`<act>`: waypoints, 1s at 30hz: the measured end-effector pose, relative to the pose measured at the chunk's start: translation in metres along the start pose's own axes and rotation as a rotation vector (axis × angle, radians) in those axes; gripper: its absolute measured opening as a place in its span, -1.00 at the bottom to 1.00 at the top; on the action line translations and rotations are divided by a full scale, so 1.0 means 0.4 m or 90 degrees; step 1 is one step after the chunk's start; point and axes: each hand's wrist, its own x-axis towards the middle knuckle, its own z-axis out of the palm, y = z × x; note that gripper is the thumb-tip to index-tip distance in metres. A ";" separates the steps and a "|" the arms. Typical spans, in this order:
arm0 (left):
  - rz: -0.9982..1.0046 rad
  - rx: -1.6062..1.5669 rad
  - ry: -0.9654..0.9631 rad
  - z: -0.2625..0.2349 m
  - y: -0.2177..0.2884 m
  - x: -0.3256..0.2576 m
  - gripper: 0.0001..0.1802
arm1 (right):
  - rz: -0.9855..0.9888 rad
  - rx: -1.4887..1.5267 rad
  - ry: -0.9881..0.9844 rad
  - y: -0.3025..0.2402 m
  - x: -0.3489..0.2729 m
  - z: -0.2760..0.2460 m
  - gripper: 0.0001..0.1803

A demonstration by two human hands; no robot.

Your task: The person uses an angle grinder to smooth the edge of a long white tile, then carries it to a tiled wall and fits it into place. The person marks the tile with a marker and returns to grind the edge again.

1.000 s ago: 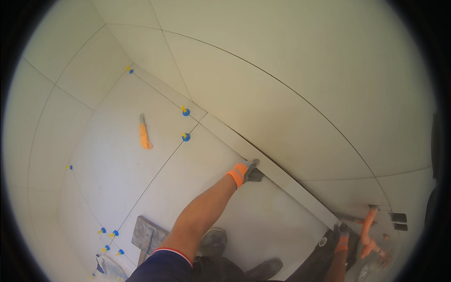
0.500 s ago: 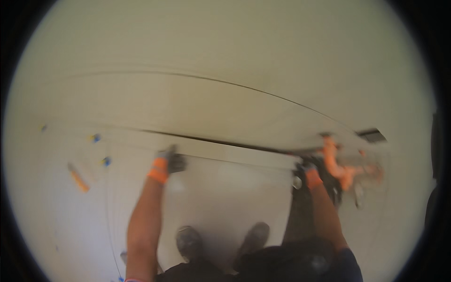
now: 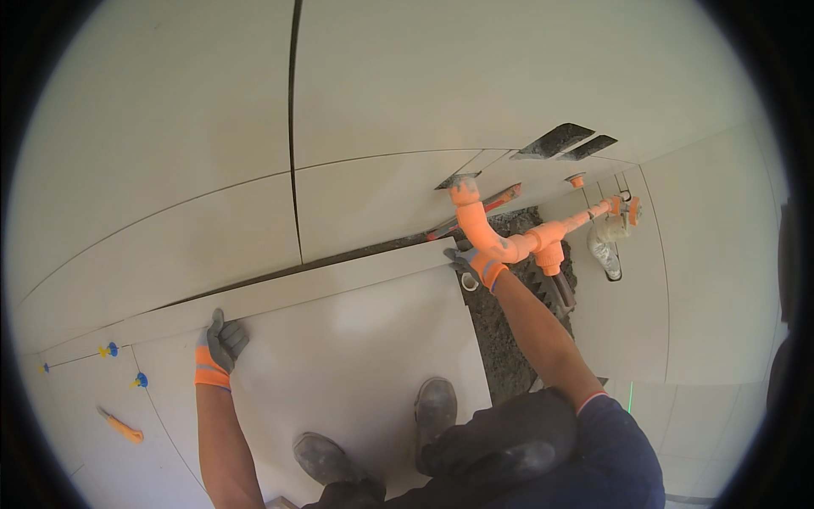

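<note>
While you stand on the large pale floor tile, both of your gloved hands rest on the long narrow off-white tile strip that runs along the foot of the wall. Your left hand, in a grey glove with an orange cuff, lies flat with fingers spread on the strip's near edge toward its left end; it presses rather than grips. Your right hand, gloved the same way, is curled over the strip's right end, just beside the orange plastic pipe assembly that juts from the wall. Whether those fingers close fully around the end you cannot tell from here. The strip sits between the large floor tile and the dark open joint under the white wall tiles. Right of the floor tile lies a bare patch of grey combed mortar. Your two dusty grey shoes stand on the floor tile. Off to the left, small blue-and-yellow levelling clips sit in the joints, and an orange-handled tool lies well apart on another tile.
</note>
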 end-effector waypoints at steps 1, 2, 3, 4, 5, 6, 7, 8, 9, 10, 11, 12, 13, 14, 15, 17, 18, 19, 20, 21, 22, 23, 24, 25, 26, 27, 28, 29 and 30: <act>-0.007 -0.008 -0.006 -0.005 0.001 0.004 -0.58 | -0.003 0.003 0.000 -0.002 0.004 0.003 -0.70; -0.017 -0.015 -0.004 -0.007 0.002 0.007 -0.59 | -0.001 0.004 -0.001 -0.005 0.006 0.004 -0.70; -0.021 -0.002 -0.005 -0.007 0.002 0.012 -0.58 | -0.003 0.005 0.000 -0.009 0.009 0.006 -0.70; -0.030 0.013 0.005 -0.006 0.004 0.016 -0.57 | -0.004 0.008 -0.004 -0.012 0.012 0.008 -0.71; -0.035 0.025 0.058 -0.004 0.004 0.019 -0.56 | -0.003 0.008 -0.004 -0.017 0.015 0.010 -0.71; -0.047 0.050 0.060 0.000 0.007 0.022 -0.56 | -0.005 0.009 -0.007 -0.016 0.019 0.009 -0.71; -0.054 0.071 0.106 0.001 0.010 0.023 -0.55 | -0.005 0.010 -0.009 -0.016 0.022 0.012 -0.71; -0.062 0.092 0.152 0.003 0.013 0.025 -0.55 | -0.006 0.008 -0.010 -0.012 0.028 0.014 -0.72; -0.084 0.077 0.098 -0.001 0.020 0.022 -0.55 | -0.008 0.007 -0.014 -0.004 0.034 0.017 -0.72; -0.104 0.062 0.045 -0.002 0.025 0.024 -0.54 | -0.011 0.005 -0.014 0.003 0.046 0.019 -0.72; -0.116 0.053 0.016 -0.006 0.031 0.025 -0.54 | -0.015 0.002 -0.018 0.015 0.055 0.024 -0.72; -0.152 0.018 -0.072 -0.006 0.032 0.032 -0.52 | -0.022 -0.004 -0.017 0.024 0.071 0.027 -0.73; -0.169 -0.009 -0.086 -0.010 0.034 0.034 -0.51 | -0.031 -0.016 -0.019 0.032 0.083 0.029 -0.73; -0.150 0.036 0.028 -0.008 0.028 0.045 -0.49 | -0.045 -0.034 -0.024 0.037 0.093 0.031 -0.73; -0.112 0.014 0.022 -0.010 0.024 0.046 -0.51 | -0.062 -0.056 -0.030 0.037 0.100 0.033 -0.73; -0.105 0.014 0.014 -0.007 0.018 0.055 -0.57 | -0.097 -0.105 -0.038 0.028 0.099 0.032 -0.74; -0.135 -0.001 -0.042 -0.012 0.033 0.060 -0.61 | -0.104 -0.121 -0.032 0.017 0.096 0.034 -0.74; -0.084 0.103 0.073 0.000 0.026 0.061 -0.60 | -0.096 -0.098 -0.023 0.008 0.084 0.029 -0.74; -0.095 0.168 0.117 0.002 0.042 0.061 -0.58 | -0.080 -0.056 -0.015 -0.008 0.077 0.036 -0.74; -0.076 0.192 0.141 0.007 0.051 0.054 -0.58 | -0.007 0.079 0.014 -0.017 0.054 0.024 -0.72; -0.085 0.201 0.165 0.010 0.069 0.047 -0.59 | -0.052 0.076 0.001 -0.033 0.046 0.024 -0.71; -0.086 0.212 0.164 0.014 0.083 0.034 -0.59 | -0.052 0.045 0.013 -0.044 0.030 0.025 -0.69; -0.080 0.222 0.154 0.022 0.103 0.034 -0.60 | -0.110 0.059 0.004 -0.054 0.027 0.025 -0.69; -0.080 0.220 0.147 0.023 0.111 0.021 -0.61 | -0.078 0.015 0.022 -0.065 0.026 0.026 -0.69; -0.076 0.254 0.182 0.019 0.123 0.017 -0.58 | -0.104 0.020 0.021 -0.067 0.026 0.025 -0.70; -0.064 0.287 0.198 0.006 0.135 0.018 -0.55 | -0.111 -0.012 0.018 -0.070 0.035 0.026 -0.71; -0.050 0.316 0.199 -0.011 0.143 0.025 -0.52 | -0.118 -0.044 0.015 -0.067 0.042 0.026 -0.72; 0.063 0.461 0.346 -0.041 0.153 0.035 -0.48 | -0.107 -0.111 0.011 -0.065 0.052 0.026 -0.73; 0.167 0.586 0.473 -0.084 0.165 0.045 -0.44 | -0.091 -0.170 0.017 -0.060 0.057 0.028 -0.74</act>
